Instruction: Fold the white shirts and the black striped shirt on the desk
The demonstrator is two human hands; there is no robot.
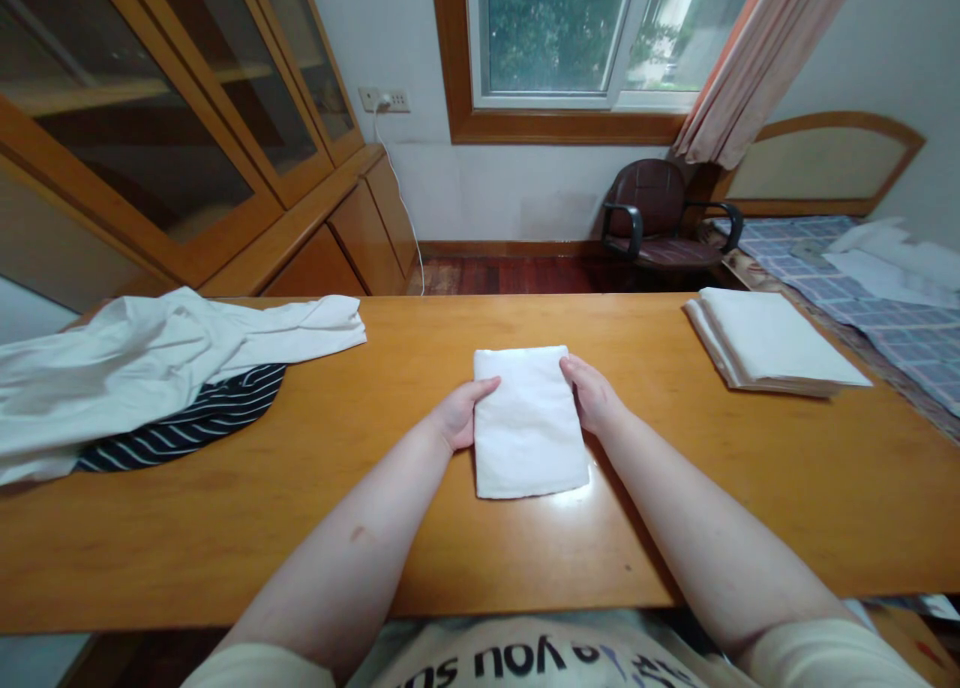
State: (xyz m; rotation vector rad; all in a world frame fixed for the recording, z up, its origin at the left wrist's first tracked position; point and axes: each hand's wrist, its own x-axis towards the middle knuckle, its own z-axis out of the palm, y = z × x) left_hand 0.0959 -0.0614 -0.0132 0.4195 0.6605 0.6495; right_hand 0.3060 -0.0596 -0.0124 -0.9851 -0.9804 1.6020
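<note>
A white cloth (529, 428), folded into a neat rectangle, is in front of me at the middle of the table. My left hand (461, 413) grips its left edge, thumb on top and fingers hidden underneath. On the upper right edge, my right hand (591, 393) holds it the same way, with the thumb near the corner. The cloth looks flat and close to the tabletop; whether it touches the wood I cannot tell.
A stack of folded white cloths (780, 338) lies at the table's right. White garments (165, 358) are heaped at the left over a black striped cloth (195, 423). Beyond the wooden table (360, 488) stand an office chair (656, 213), a bed (847, 268) and a glass-door cabinet (225, 168).
</note>
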